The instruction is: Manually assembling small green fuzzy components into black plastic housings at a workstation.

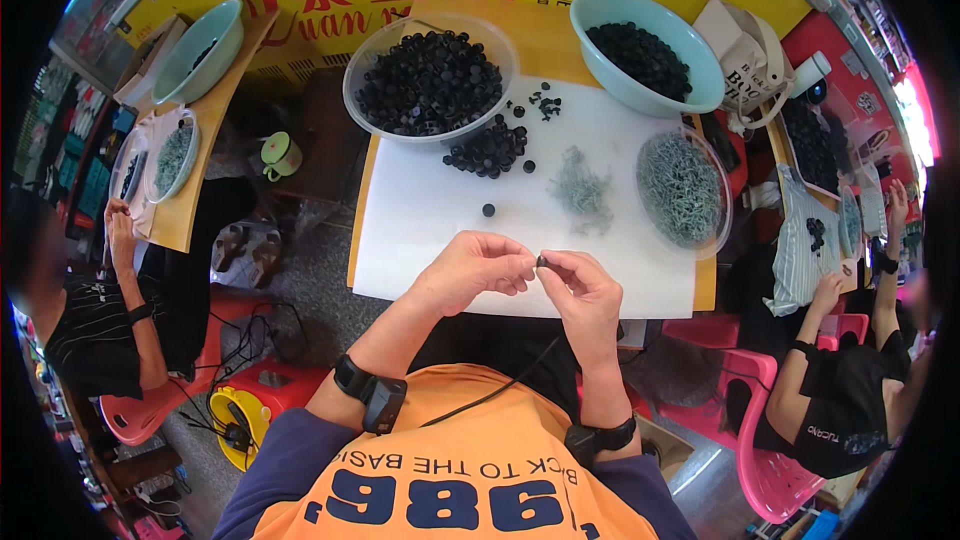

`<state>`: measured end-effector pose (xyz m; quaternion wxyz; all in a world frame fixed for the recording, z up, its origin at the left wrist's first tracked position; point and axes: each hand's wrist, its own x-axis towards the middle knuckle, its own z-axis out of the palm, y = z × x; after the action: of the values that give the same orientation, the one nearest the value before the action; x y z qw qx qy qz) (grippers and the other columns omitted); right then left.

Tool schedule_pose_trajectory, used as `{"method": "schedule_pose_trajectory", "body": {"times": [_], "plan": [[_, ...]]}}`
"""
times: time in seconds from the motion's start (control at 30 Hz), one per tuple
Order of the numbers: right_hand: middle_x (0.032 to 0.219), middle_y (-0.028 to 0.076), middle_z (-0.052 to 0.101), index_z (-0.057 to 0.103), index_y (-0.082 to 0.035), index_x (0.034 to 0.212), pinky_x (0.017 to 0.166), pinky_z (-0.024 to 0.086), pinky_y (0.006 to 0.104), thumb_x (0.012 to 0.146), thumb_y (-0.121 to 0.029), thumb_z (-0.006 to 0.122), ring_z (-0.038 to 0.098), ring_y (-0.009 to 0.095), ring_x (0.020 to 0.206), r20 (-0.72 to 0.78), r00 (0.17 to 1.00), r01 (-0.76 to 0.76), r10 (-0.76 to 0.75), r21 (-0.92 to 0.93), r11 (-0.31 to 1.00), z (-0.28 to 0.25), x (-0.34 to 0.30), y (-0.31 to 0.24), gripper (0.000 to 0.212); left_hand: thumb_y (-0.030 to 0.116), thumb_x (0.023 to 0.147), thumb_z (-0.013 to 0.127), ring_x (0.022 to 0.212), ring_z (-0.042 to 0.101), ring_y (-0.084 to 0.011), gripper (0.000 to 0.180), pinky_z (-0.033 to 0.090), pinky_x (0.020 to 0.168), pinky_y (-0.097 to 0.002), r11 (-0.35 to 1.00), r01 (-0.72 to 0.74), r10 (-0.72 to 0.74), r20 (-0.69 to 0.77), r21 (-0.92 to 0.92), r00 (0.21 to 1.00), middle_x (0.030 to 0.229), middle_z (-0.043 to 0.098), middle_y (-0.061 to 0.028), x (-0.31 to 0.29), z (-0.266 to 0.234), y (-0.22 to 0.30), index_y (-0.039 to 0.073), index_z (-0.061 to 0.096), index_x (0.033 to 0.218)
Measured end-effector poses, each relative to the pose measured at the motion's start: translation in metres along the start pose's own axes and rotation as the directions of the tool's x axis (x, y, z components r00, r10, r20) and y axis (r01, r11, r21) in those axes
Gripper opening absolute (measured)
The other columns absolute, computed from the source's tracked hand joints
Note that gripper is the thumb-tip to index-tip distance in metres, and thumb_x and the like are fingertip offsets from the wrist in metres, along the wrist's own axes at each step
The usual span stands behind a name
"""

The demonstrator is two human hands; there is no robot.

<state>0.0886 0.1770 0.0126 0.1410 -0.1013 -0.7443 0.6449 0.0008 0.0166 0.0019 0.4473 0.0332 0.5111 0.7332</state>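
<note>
Orange shirt [450, 415] foremost, the person faces a white-topped table [420, 210], where a clear bowl [354, 92] is heaped with black caps [430, 80]. Over the table's near edge, the right hand [585, 295] pinches one small dark piece [541, 261] between thumb and forefinger; the left hand [468, 270] crowds beside it, whether gripping anything I cannot tell. The piece looks light, stiff, best held by its rim.

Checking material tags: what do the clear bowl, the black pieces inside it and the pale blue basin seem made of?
Clear bowl: probably smooth plastic, its wall see-through. Black pieces: perhaps plastic or rubber; small highlights suggest slight sheen. Pale blue basin: likely opaque plastic, evenly coloured, softly glossy.
</note>
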Motion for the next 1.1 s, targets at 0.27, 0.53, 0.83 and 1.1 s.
{"method": "schedule_pose_trajectory", "body": {"times": [0.27, 0.53, 0.83, 1.1], "plan": [[0.095, 0.007, 0.065, 0.069, 0.002, 0.1, 0.07, 0.05, 0.0214, 0.081, 0.004, 0.068, 0.061, 0.009, 0.081, -0.015, 1.0, 0.003, -0.003, 0.018, 1.0, -0.001, 0.007, 0.002, 0.019, 0.012, 0.082, 0.071, 0.08, 0.06, -0.0148, 0.024, 0.049, 0.068, -0.0259, 0.651, -0.154, 0.54, -0.31, 0.744, 0.783, 0.093, 0.065, -0.0081, 0.004, -0.028, 0.002, -0.001, 0.068, 0.102], [0.099, 0.007, 0.063, 0.068, 0.002, 0.102, 0.073, 0.051, 0.0224, 0.082, 0.005, 0.066, 0.06, 0.01, 0.084, 0.015, 1.0, -0.009, 0.008, 0.091, 0.996, 0.003, 0.006, -0.001, 0.02, 0.005, 0.078, 0.07, 0.094, 0.059, -0.0291, 0.023, 0.05, 0.077, -0.0347, 0.268, -0.191, 0.757, -0.084, 0.944, 0.648, 0.1, 0.062, -0.013, 0.031, -0.039, -0.019, 0.001, 0.067, 0.101], [0.099, 0.007, 0.063, 0.068, 0.003, 0.102, 0.074, 0.05, 0.0222, 0.083, 0.006, 0.066, 0.06, 0.01, 0.084, -0.002, 1.0, -0.005, 0.005, 0.107, 0.994, 0.003, 0.009, -0.001, 0.02, -0.003, 0.078, 0.066, 0.084, 0.064, -0.0236, 0.018, 0.052, 0.074, -0.0314, 0.322, -0.316, 0.724, -0.017, 0.893, 0.689, 0.093, 0.064, -0.0109, 0.038, -0.031, -0.014, 0.0, 0.063, 0.096], [0.099, 0.008, 0.064, 0.068, 0.002, 0.101, 0.073, 0.051, 0.0226, 0.083, 0.004, 0.067, 0.062, 0.011, 0.085, 0.007, 1.0, 0.018, -0.019, 0.081, 0.997, 0.006, 0.013, -0.004, 0.018, -0.005, 0.082, 0.066, 0.089, 0.068, -0.0178, 0.018, 0.057, 0.076, -0.0287, 0.946, -0.324, 0.323, -0.102, 0.006, 0.941, 0.098, 0.065, -0.0091, 0.014, -0.011, -0.002, 0.0, 0.059, 0.098]]}}
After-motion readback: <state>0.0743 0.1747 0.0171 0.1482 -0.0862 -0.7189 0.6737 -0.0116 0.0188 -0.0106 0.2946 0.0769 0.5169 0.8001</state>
